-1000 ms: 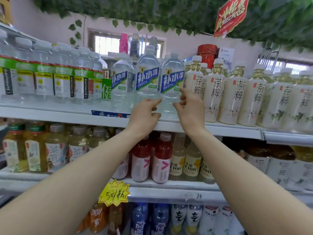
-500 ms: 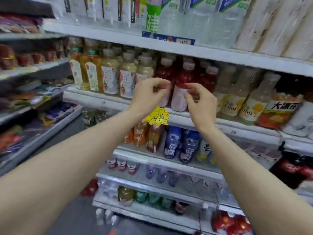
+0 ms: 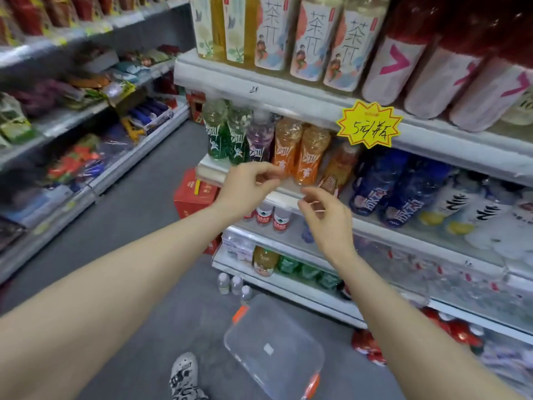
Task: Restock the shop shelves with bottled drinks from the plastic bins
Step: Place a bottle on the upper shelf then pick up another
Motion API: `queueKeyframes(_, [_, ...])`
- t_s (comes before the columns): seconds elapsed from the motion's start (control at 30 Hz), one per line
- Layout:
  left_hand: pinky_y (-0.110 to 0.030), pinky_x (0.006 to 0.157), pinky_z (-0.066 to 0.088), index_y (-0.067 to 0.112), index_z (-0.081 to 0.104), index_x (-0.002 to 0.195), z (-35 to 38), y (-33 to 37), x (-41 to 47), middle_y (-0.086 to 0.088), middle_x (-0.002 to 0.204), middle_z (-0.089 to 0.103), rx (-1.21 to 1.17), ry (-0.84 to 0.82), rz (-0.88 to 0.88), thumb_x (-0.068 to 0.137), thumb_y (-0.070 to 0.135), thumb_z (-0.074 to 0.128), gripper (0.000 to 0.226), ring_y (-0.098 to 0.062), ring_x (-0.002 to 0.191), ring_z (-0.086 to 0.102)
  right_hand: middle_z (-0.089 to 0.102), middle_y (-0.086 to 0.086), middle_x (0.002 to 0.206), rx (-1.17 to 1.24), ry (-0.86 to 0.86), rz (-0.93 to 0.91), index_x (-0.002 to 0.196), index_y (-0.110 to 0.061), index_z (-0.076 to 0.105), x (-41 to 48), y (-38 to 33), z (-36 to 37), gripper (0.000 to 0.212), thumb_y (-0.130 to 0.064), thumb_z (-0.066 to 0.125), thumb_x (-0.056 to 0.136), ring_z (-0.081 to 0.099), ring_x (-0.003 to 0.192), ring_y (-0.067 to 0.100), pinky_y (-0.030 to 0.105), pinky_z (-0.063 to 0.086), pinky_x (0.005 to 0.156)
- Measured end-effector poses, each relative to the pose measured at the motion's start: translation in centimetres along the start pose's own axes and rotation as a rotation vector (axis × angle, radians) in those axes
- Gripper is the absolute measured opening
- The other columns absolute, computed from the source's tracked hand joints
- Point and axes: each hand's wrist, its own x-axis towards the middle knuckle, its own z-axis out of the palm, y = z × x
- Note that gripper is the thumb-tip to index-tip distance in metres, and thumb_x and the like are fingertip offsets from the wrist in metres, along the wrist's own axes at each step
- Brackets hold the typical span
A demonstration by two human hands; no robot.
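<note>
Clear glossy plastic bin (image 3: 277, 350), matt grey floor (image 3: 138, 226)

Single head-worn wide-angle view. Camera stood in the aisle, close to the drinks shelving (image 3: 288, 90), facing forward and pitched steeply down. Yellow price tag (image 3: 369, 124) sat right of centre, in the upper half. Above the tag, bottles (image 3: 305, 39) were cropped at the frame's top edge. Below the tag ran lower shelves (image 3: 288, 249), then grey floor (image 3: 144, 220) and a clear plastic bin (image 3: 274, 350) at bottom centre. Both forearms (image 3: 115, 284) crossed the frame from the bottom corners; left hand (image 3: 248, 189) and right hand (image 3: 326, 217) hung below-left of the tag.
</note>
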Motion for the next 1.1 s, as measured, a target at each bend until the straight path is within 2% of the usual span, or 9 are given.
queueKeyframes(0.13, [-0.014, 0.086, 0.050, 0.014, 0.073, 0.113, -1.7, -6.7, -0.5, 0.003, 0.104, 0.073, -0.040, -0.126, -0.082, 0.089, 0.009, 0.070, 0.025, -0.010, 0.093, 0.067, 0.072, -0.006, 0.101, 0.003, -0.057, 0.153, 0.116, -0.019, 0.072, -1.5, 0.1, 6.8, 0.025, -0.015, 0.071, 0.091, 0.068, 0.087, 0.012, 0.027, 0.053, 0.085])
queueKeyframes(0.3, [-0.013, 0.086, 0.049, 0.015, 0.074, 0.112, -3.2, -15.8, -1.0, 0.007, 0.106, 0.071, -0.035, -0.247, -0.144, 0.088, 0.007, 0.069, 0.026, -0.008, 0.091, 0.066, 0.071, -0.003, 0.102, 0.005, -0.145, 0.317, 0.124, -0.014, 0.067, -3.3, 0.9, 14.4, 0.035, -0.010, 0.072, 0.090, 0.066, 0.081, 0.009, 0.011, 0.051, 0.080])
queueKeyframes(0.47, [-0.016, 0.084, 0.050, 0.015, 0.073, 0.110, -2.2, -23.9, -2.1, 0.004, 0.097, 0.071, -0.087, -0.263, -0.254, 0.085, 0.002, 0.070, 0.028, 0.000, 0.086, 0.066, 0.072, -0.003, 0.102, -0.001, -0.194, 0.472, 0.122, -0.021, 0.066, -6.2, 4.0, 20.7, 0.036, -0.016, 0.074, 0.087, 0.069, 0.089, 0.019, 0.039, 0.056, 0.084])
queueKeyframes(0.57, [-0.011, 0.075, 0.046, 0.023, 0.070, 0.104, -0.3, -28.4, -3.5, 0.004, 0.091, 0.066, -0.172, -0.261, -0.344, 0.083, -0.003, 0.071, 0.034, 0.012, 0.075, 0.061, 0.068, -0.014, 0.095, 0.031, -0.207, 0.568, 0.119, -0.029, 0.064, -7.7, 6.4, 23.8, 0.041, -0.009, 0.076, 0.085, 0.067, 0.084, 0.007, 0.025, 0.053, 0.082])
queueKeyframes(0.63, [-0.011, 0.075, 0.044, 0.027, 0.066, 0.100, 1.6, -31.3, -4.7, -0.001, 0.092, 0.066, -0.231, -0.265, -0.415, 0.083, -0.001, 0.071, 0.034, 0.004, 0.076, 0.061, 0.066, -0.013, 0.099, 0.040, -0.252, 0.609, 0.123, -0.025, 0.062, -8.7, 8.6, 26.0, 0.043, -0.007, 0.075, 0.086, 0.065, 0.089, 0.007, 0.016, 0.049, 0.081])
queueKeyframes(0.7, [-0.014, 0.075, 0.044, 0.025, 0.065, 0.102, 3.8, -34.8, -6.2, 0.003, 0.087, 0.067, -0.277, -0.262, -0.489, 0.084, -0.005, 0.069, 0.035, -0.002, 0.076, 0.059, 0.067, -0.002, 0.110, 0.028, -0.321, 0.654, 0.130, -0.015, 0.060, -10.0, 11.3, 28.1, 0.044, -0.013, 0.074, 0.089, 0.064, 0.099, 0.016, 0.024, 0.050, 0.089])
queueKeyframes(0.8, [-0.014, 0.076, 0.047, 0.034, 0.064, 0.099, 7.4, -40.0, -8.4, 0.021, 0.082, 0.069, -0.265, -0.259, -0.551, 0.085, -0.009, 0.066, 0.045, 0.006, 0.074, 0.061, 0.068, 0.002, 0.115, -0.055, -0.379, 0.684, 0.130, -0.015, 0.060, -12.1, 15.7, 31.1, 0.044, -0.017, 0.074, 0.088, 0.064, 0.104, 0.020, 0.035, 0.049, 0.095])
queueKeyframes(0.93, [-0.016, 0.087, 0.050, 0.026, 0.064, 0.112, 12.8, -46.7, -10.7, -0.003, 0.103, 0.070, -0.250, -0.286, -0.618, 0.088, -0.003, 0.066, 0.038, -0.011, 0.088, 0.066, 0.068, 0.002, 0.119, -0.096, -0.428, 0.700, 0.131, -0.018, 0.059, -14.3, 22.0, 35.2, 0.046, -0.012, 0.075, 0.087, 0.063, 0.109, 0.020, 0.040, 0.049, 0.098])
queueKeyframes(1.1, [-0.031, 0.094, 0.050, 0.021, 0.061, 0.116, 20.0, -54.6, -12.9, -0.006, 0.104, 0.066, -0.269, -0.315, -0.691, 0.085, -0.007, 0.067, 0.042, -0.020, 0.094, 0.064, 0.065, 0.005, 0.131, -0.199, -0.510, 0.689, 0.140, -0.017, 0.054, -16.6, 30.6, 40.6, 0.054, -0.017, 0.074, 0.090, 0.060, 0.120, 0.022, 0.038, 0.047, 0.103])
